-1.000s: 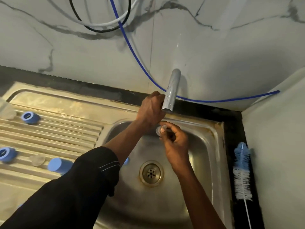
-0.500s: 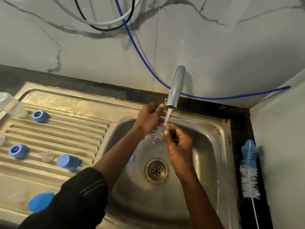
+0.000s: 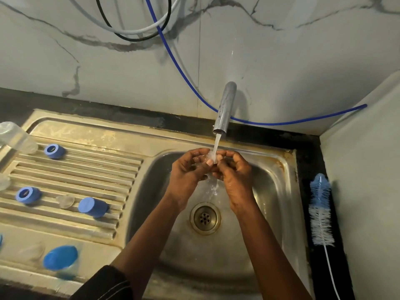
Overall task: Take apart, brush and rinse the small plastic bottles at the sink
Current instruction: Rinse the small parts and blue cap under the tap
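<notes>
Left hand (image 3: 188, 172) and right hand (image 3: 236, 172) are together directly below the tap (image 3: 224, 109). Fingers are curled and both sets of fingertips pinch 1 small clear plastic part (image 3: 211, 156) in the water stream (image 3: 217, 144). The part is mostly hidden by fingers and water, so which bottle piece it is can't be told. The drain (image 3: 205, 218) sits straight below the tap, past the hands, in the sink basin (image 3: 287, 191). Left of the tap, the ribbed drainboard (image 3: 86, 169) holds 3 blue caps (image 3: 54, 150), 1 clear disc (image 3: 65, 201) and 1 clear bottle body (image 3: 15, 139) at the far edge. 1 blurred blue piece (image 3: 60, 257) lies farther from the tap. Right of the tap, the bottle brush (image 3: 320, 208) lies on dark counter beside the basin.
</notes>
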